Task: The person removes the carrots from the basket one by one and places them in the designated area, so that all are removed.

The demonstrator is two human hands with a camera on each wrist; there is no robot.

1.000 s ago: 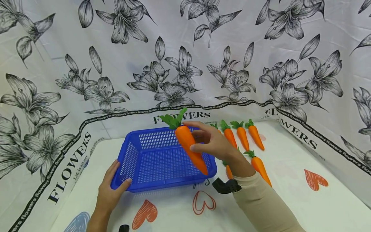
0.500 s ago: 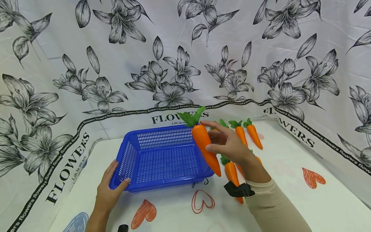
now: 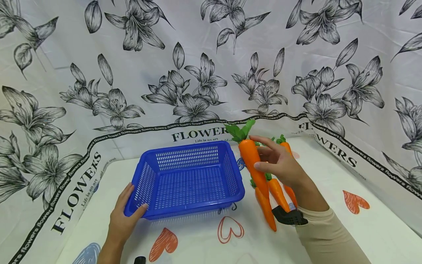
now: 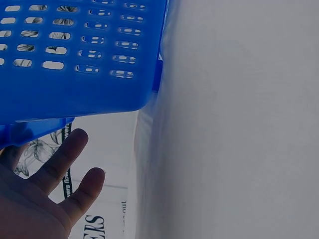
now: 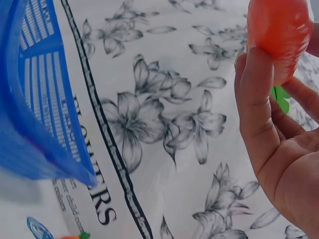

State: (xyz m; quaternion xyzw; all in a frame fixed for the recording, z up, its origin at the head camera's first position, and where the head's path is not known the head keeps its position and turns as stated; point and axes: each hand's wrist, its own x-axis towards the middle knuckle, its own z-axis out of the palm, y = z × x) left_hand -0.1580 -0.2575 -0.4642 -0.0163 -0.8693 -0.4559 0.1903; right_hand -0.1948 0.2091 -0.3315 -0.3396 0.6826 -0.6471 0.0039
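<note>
My right hand (image 3: 280,165) pinches an orange carrot (image 3: 250,159) with a green leafy top. It is raised above the table to the right of the blue basket, leaves up and tip slanting down to the right. The right wrist view shows the thumb and fingers around the carrot (image 5: 279,30). The blue plastic basket (image 3: 184,209) has slotted walls, and its floor is bare. My left hand (image 3: 124,218) rests at its front left corner, fingers along the left rim and thumb over the front rim. In the left wrist view, the fingers (image 4: 84,191) look straight and spread.
Behind and below the raised carrot lie several more carrots, among them a near carrot (image 3: 266,212), a carrot beside it (image 3: 278,194) and a far carrot (image 3: 286,146). A flower-print cloth (image 3: 197,84) hangs at the back. The white table (image 3: 197,245) has printed hearts.
My right hand has moved right with the carrot, from over the basket's right side to beyond its right edge. The left hand and the basket have hardly moved.
</note>
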